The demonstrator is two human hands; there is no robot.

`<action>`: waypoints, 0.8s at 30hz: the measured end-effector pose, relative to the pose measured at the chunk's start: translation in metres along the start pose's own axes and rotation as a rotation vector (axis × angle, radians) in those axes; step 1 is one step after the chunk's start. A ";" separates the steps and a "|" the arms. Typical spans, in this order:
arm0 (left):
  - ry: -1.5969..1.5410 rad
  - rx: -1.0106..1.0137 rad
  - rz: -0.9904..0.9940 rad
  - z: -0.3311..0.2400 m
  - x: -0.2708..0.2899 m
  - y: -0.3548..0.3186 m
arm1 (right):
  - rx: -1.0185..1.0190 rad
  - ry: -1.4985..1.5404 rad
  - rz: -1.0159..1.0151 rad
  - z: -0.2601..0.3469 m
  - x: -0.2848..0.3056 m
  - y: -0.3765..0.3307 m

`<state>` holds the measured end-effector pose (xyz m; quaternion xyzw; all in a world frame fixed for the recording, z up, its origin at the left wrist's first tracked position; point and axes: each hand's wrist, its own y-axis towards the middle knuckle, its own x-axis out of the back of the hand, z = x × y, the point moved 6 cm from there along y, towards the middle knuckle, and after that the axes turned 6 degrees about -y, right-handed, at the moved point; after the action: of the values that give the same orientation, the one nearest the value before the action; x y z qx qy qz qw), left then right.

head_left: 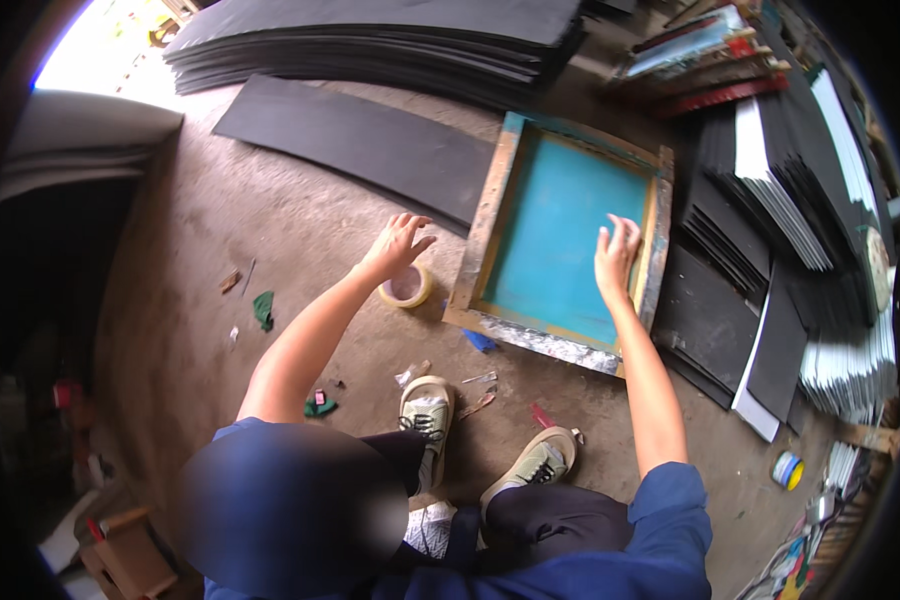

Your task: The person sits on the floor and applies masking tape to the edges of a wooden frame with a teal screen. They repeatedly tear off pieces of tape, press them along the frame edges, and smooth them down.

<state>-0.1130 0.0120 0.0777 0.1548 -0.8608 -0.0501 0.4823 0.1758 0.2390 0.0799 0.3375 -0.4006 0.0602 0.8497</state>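
A screen-printing frame (550, 230) with worn wooden sides and teal mesh lies on the floor in front of me, slightly to the right. Over the right part of its mesh is my right hand (618, 258), fingers a little bent and apart, holding nothing. My left hand (398, 245) hovers to the left of the frame, empty, with thumb and fingers spread. Just below that hand, a roll of tape (406, 290) rests on the concrete; the hand hides part of its upper edge. A long black sheet (360, 140) reaches up to the frame's left side.
Black sheets (370, 50) are stacked at the far side. More black and white sheets (790, 200) stand at the right, with paint-stained frames (705, 60) behind. Scraps such as a green piece (263, 310) and a blue piece (479, 340) litter the floor near my shoes (428, 415).
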 end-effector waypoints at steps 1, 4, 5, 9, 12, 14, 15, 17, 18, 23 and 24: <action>0.031 0.063 0.067 0.006 0.005 -0.012 | 0.058 0.050 0.076 0.031 -0.012 -0.001; 0.210 0.193 0.327 0.012 -0.004 -0.061 | 0.276 0.178 0.314 0.111 -0.045 -0.023; 0.219 0.204 0.401 0.011 -0.010 -0.073 | 0.359 0.218 0.362 0.135 -0.050 -0.030; 0.484 -0.017 0.382 0.009 -0.044 -0.109 | 0.567 0.267 0.492 0.195 -0.071 -0.060; 0.574 0.094 0.550 0.016 -0.072 -0.117 | 0.599 0.255 0.533 0.207 -0.077 -0.070; 0.688 -0.049 0.413 0.008 -0.071 -0.117 | 0.558 0.265 0.545 0.208 -0.075 -0.071; 0.748 -0.091 0.410 0.001 -0.069 -0.111 | 0.543 0.261 0.542 0.205 -0.070 -0.069; 0.870 -0.163 0.416 -0.012 -0.061 -0.103 | 0.511 0.256 0.535 0.199 -0.057 -0.065; 0.872 -0.180 0.378 -0.019 -0.049 -0.096 | 0.489 0.270 0.523 0.197 -0.047 -0.060; 0.734 -0.217 0.194 -0.085 0.019 -0.056 | 0.391 0.336 0.551 0.185 0.012 -0.037; 0.714 -0.237 0.122 -0.107 0.038 -0.046 | 0.386 0.355 0.554 0.185 0.028 -0.029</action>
<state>-0.0309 -0.0367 0.1545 0.0543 -0.6343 -0.0633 0.7686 0.0868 0.0970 0.1684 0.3544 -0.3045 0.4197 0.7781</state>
